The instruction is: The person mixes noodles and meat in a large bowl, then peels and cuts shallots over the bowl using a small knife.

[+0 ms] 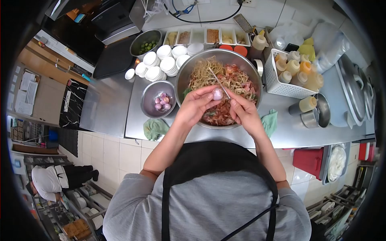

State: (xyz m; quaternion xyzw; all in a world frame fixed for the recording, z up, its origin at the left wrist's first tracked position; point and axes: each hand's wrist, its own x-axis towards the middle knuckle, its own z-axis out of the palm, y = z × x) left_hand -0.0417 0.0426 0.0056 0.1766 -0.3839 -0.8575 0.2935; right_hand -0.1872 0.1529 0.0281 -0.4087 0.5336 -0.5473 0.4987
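Above a large steel mixing bowl (pixel 179 76), my left hand (pixel 194 105) pinches a peeled purple shallot (pixel 218 94) between thumb and fingers. My right hand (pixel 245 112) is closed around a knife (pixel 219 82), its thin blade pointing up and left just beside the shallot. Thin brown strands (pixel 201 74), perhaps noodles, and reddish chopped pieces (pixel 219 114) fill the bowl below, with a little green showing. To the left, several more shallots (pixel 162 102) lie in a smaller steel bowl (pixel 146 104). The knife's handle is mostly hidden in my fingers.
Stacked white cups (pixel 155 73) and a pot of green limes (pixel 146 46) stand behind the small bowl. Squeeze bottles fill a white basket (pixel 289 89) at right, near a steel pot (pixel 317 116). Green cloths (pixel 155 129) lie along the counter edge. Another person (pixel 50 178) bends at far left.
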